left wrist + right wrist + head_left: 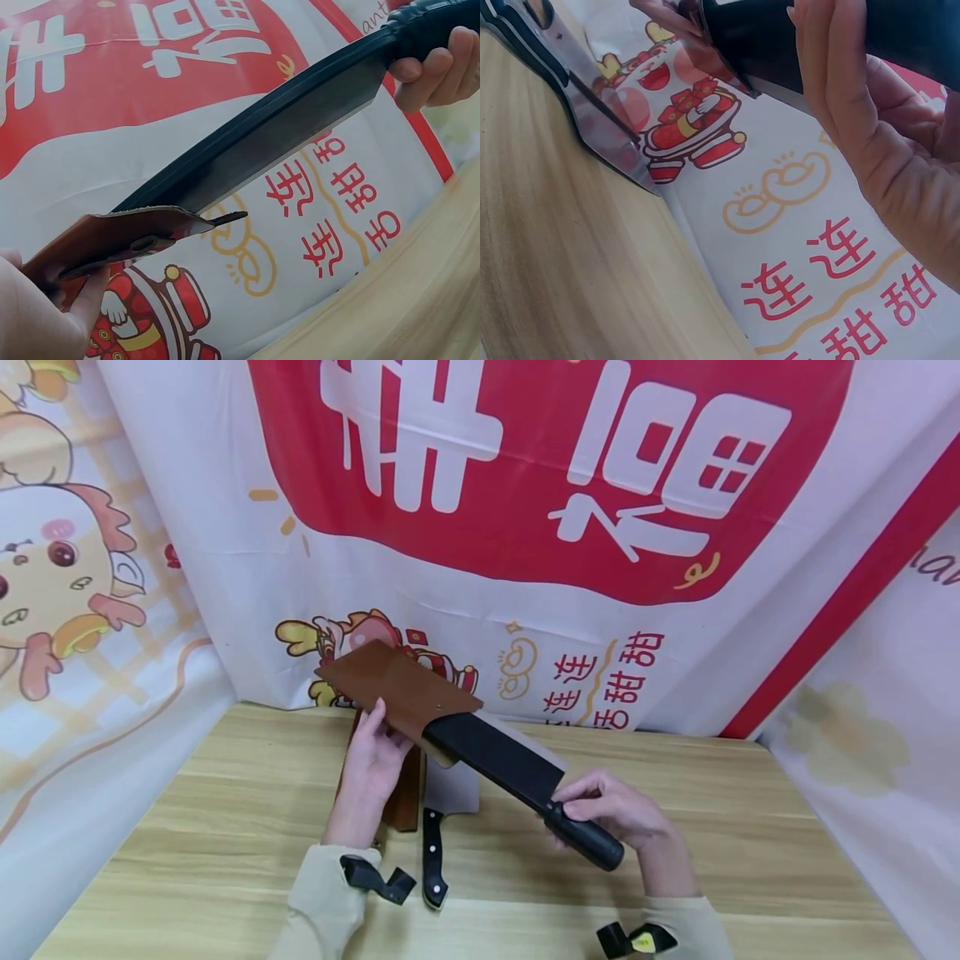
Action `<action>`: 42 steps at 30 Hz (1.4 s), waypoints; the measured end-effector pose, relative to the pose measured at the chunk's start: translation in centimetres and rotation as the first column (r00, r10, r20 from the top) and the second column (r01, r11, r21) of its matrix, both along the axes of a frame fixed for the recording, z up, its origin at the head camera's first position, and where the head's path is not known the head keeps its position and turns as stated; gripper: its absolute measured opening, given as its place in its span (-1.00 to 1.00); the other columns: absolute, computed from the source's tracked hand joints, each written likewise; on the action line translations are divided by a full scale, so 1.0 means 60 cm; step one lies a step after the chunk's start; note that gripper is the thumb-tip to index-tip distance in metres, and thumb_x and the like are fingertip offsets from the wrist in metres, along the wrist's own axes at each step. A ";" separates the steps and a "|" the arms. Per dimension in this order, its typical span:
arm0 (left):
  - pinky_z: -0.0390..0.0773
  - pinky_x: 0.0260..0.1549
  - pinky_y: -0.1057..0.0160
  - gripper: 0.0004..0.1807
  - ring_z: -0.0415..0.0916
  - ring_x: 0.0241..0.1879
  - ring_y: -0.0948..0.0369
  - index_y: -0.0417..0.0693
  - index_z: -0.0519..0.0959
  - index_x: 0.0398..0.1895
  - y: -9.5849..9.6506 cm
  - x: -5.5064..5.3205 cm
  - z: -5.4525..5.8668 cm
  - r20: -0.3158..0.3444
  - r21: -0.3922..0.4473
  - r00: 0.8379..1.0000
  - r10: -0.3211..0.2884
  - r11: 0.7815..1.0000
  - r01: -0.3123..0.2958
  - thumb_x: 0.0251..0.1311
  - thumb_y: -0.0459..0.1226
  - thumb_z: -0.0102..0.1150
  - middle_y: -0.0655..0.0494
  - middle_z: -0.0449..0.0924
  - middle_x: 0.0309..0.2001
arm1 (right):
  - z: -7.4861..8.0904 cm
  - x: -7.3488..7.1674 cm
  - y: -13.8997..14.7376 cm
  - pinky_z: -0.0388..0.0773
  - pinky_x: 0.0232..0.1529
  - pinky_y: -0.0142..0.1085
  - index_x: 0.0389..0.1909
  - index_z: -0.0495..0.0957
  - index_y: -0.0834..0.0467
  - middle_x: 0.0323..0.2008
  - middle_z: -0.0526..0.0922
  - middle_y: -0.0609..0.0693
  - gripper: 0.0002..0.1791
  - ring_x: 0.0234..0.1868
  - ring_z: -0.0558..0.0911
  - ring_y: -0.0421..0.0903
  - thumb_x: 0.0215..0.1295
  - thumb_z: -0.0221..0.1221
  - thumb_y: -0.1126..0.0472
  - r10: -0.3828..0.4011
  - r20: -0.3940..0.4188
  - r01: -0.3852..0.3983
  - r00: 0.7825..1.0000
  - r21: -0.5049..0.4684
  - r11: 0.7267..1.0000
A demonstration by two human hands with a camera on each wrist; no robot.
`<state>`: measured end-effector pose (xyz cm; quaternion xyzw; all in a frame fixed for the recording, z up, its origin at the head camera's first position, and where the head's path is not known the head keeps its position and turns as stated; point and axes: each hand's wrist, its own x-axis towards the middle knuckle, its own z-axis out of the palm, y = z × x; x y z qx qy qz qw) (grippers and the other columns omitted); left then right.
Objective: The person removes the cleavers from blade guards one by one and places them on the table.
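My left hand (372,760) grips a brown leather sheath (397,685), raised above the table. A cleaver with a black blade and pale edge (502,760) sits partly inside it, the far end of the blade hidden by the leather. My right hand (618,810) pinches the cleaver near where its round black handle meets the blade. In the left wrist view, the blade (262,142) slants up from the sheath mouth (150,221) towards the right hand (442,71). On the table below lies a second cleaver (432,860) with a riveted black handle, its blade partly covered from above.
Beside the second cleaver, a brown flat piece (406,793) lies partly hidden under my left hand. The wood-grain table (720,835) meets a printed white and red cloth (675,652) at its back. More printed cloth (180,635) hangs at the left side.
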<state>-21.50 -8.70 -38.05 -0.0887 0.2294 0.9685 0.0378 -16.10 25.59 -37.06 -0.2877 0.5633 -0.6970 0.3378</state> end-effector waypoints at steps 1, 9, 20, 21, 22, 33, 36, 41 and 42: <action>0.19 0.35 0.14 -0.51 0.22 0.33 0.13 0.32 0.14 0.51 -0.001 0.000 0.000 0.002 0.002 1.000 0.004 1.000 -0.004 0.62 -0.14 -0.11 0.17 0.29 0.32 | 0.000 0.000 0.000 0.73 -0.10 -0.19 0.02 0.76 0.19 -0.14 0.79 0.13 -0.69 -0.20 0.79 -0.06 0.48 0.09 0.39 0.005 -0.009 -0.005 1.000 -0.002 1.000; 0.20 0.32 0.14 -0.64 0.26 0.27 0.15 0.29 0.25 0.38 -0.006 -0.001 0.004 -0.006 0.011 0.998 0.062 0.998 -0.061 0.62 -0.15 -0.12 0.17 0.32 0.27 | 0.002 -0.001 0.002 0.74 -0.14 -0.19 0.01 0.76 0.22 -0.20 0.80 0.13 -0.70 -0.23 0.79 -0.07 0.44 0.11 0.42 0.017 -0.047 -0.017 0.999 0.005 1.000; 0.19 0.33 0.15 -0.72 0.17 0.41 0.15 0.28 0.28 0.30 -0.014 -0.004 0.004 -0.014 0.011 0.991 0.131 0.991 -0.131 0.63 -0.15 -0.16 0.15 0.28 0.32 | 0.008 0.002 0.017 0.74 -0.13 -0.17 0.01 0.77 0.15 -0.19 0.80 0.11 -0.68 -0.23 0.79 -0.06 0.45 0.11 0.43 -0.001 -0.068 0.002 0.998 0.022 1.000; 0.18 0.33 0.15 -0.74 0.16 0.42 0.15 0.27 0.28 0.27 -0.015 -0.005 0.003 -0.019 0.017 0.990 0.141 0.990 -0.140 0.63 -0.16 -0.17 0.14 0.28 0.32 | 0.008 0.002 0.018 0.74 -0.13 -0.16 0.02 0.77 0.16 -0.19 0.80 0.12 -0.68 -0.23 0.79 -0.06 0.46 0.10 0.43 -0.005 -0.071 0.006 0.997 0.016 1.000; 0.18 0.33 0.14 -0.74 0.15 0.42 0.15 0.27 0.28 0.27 -0.016 -0.005 0.003 -0.021 0.018 0.989 0.148 0.989 -0.147 0.63 -0.16 -0.17 0.14 0.29 0.31 | 0.009 0.002 0.020 0.74 -0.13 -0.16 0.03 0.76 0.16 -0.18 0.79 0.13 -0.67 -0.22 0.79 -0.05 0.46 0.09 0.44 -0.006 -0.079 0.007 0.997 0.011 1.000; 0.23 0.28 0.16 -0.73 0.27 0.34 0.18 0.24 0.31 0.26 -0.013 -0.001 0.002 -0.023 0.009 0.987 0.159 0.987 -0.159 0.61 -0.19 -0.04 0.16 0.37 0.28 | 0.013 0.003 0.035 0.73 -0.12 -0.23 0.04 0.75 0.17 -0.17 0.79 0.13 -0.62 -0.20 0.78 -0.06 0.53 -0.03 0.43 -0.073 -0.092 0.073 0.993 -0.005 0.997; 0.25 0.24 0.16 -0.73 0.37 0.23 0.19 0.22 0.32 0.26 -0.003 0.003 0.002 -0.039 -0.011 0.987 0.159 0.987 -0.159 0.62 -0.22 -0.06 0.17 0.44 0.20 | 0.011 0.004 0.036 0.73 -0.10 -0.21 0.06 0.74 0.20 -0.15 0.79 0.13 -0.60 -0.17 0.78 -0.06 0.55 -0.07 0.43 -0.097 -0.096 0.095 0.991 -0.029 0.995; 0.31 0.16 0.20 -0.72 0.47 0.09 0.22 0.20 0.32 0.28 0.021 0.010 -0.001 -0.068 -0.069 0.991 0.113 0.991 -0.118 0.63 -0.23 -0.15 0.20 0.53 0.09 | 0.010 0.003 0.041 0.72 -0.05 -0.20 0.06 0.74 0.19 -0.12 0.79 0.14 -0.59 -0.12 0.78 -0.07 0.56 -0.10 0.43 -0.137 -0.065 0.134 0.988 -0.050 0.990; 0.32 0.14 0.22 -0.74 0.48 0.06 0.23 0.18 0.33 0.26 0.026 0.011 -0.002 -0.068 -0.083 0.992 0.105 0.990 -0.110 0.62 -0.23 -0.15 0.21 0.55 0.06 | 0.010 0.003 0.042 0.72 -0.04 -0.19 0.06 0.73 0.20 -0.11 0.78 0.15 -0.59 -0.10 0.78 -0.07 0.56 -0.10 0.43 -0.142 -0.061 0.139 0.988 -0.056 0.989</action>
